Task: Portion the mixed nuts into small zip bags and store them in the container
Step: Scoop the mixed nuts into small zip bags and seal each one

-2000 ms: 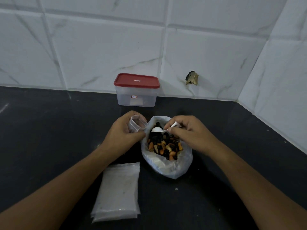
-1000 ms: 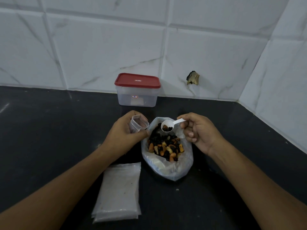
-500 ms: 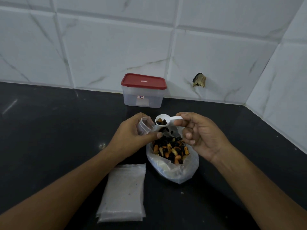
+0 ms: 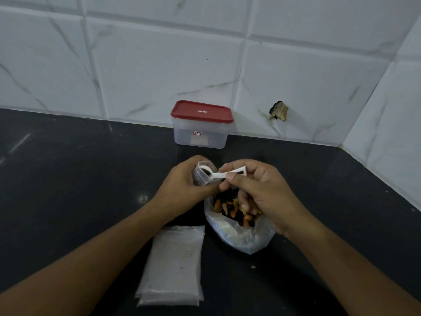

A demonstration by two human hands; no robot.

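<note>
The small zip bag (image 4: 200,180) is held mouth-up in the left grip (image 4: 182,185), fingers curled round its clear sides, just above the dark bench (image 4: 68,179). A white scoop (image 4: 216,176) is pinched by its handle in the right grip (image 4: 257,192), between thumb and fingertips, and its bowl is set right at the mouth of the small zip bag, where something dark can be seen. How much has gone in cannot be told through the plastic. Below the right grip, the large plastic bag (image 4: 241,238) is seen resting on the bench with its mouth open, and the mixed nuts (image 4: 230,210) are heaped inside it, orange, tan and near-black pieces together, partly hidden by the right fingers. Just left of that bag, nearer the camera, a flat stack of empty zip bags (image 4: 175,265) is laid on the bench beside the left forearm. At the back, the container (image 4: 201,135) is parked against the white tiled wall (image 4: 159,65), its red lid (image 4: 201,111) on, well apart from both grips; what is held inside cannot be made out. A broken, darkened spot (image 4: 278,110) is noted in the wall tile to the right of the container.
</note>
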